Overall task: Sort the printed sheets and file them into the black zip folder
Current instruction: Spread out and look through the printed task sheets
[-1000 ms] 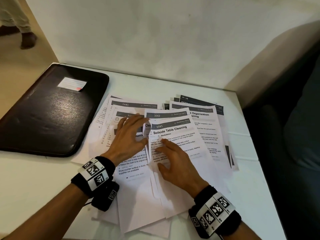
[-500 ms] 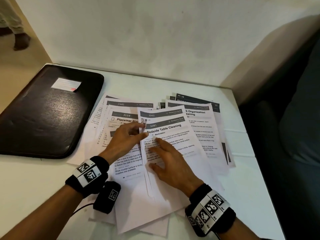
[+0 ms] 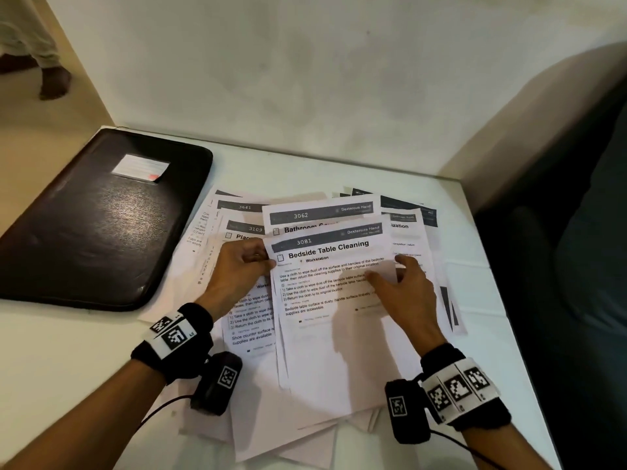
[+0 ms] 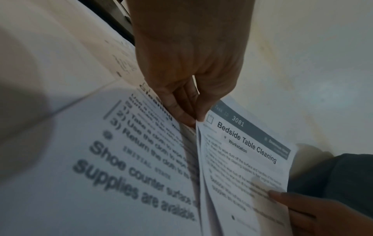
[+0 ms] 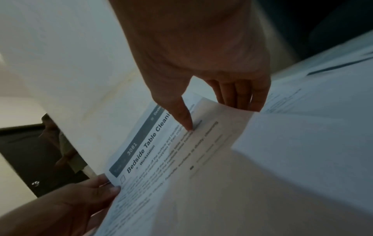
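Left hand (image 3: 237, 269) pinches the left edge of the top sheet (image 3: 339, 300), the one headed 3081 "Bedside Table Cleaning", thumb and fingers closed on the paper near its checkbox. Right hand (image 3: 403, 296) grips the same sheet at its right edge, thumb on the printed face, fingers curled under the lifted edge. That sheet sits on top of a fanned pile of printed sheets (image 3: 258, 337) in the middle of the white table (image 3: 68, 368); sheet 3062 (image 3: 319, 215) pokes out just behind it, 3109 and 3641 to its left. Black zip folder (image 3: 101, 225) lies flat and closed at the far left of the table, touching the pile's left edge, a small white label (image 3: 140, 166) on its cover. Both wrists wear black bands with coded markers. Someone's foot (image 3: 54, 83) shows on the floor at top left.

Left wrist view: left hand (image 4: 187, 89) with thumb and fingertips clamped together on the top sheet's (image 4: 242, 167) corner edge, by the 3081 header. A blurred sheet about a shoe counter (image 4: 121, 167) lies beneath on the left. Right hand's fingers (image 4: 302, 207) hold the far edge.

Right wrist view: right hand (image 5: 201, 71), thumb tip pressing the printed face of the top sheet (image 5: 161, 151), fingers (image 5: 240, 94) tucked behind the raised edge. Left hand (image 5: 80, 196) pinches the opposite corner. Folder (image 5: 24, 151) is dark at far left.
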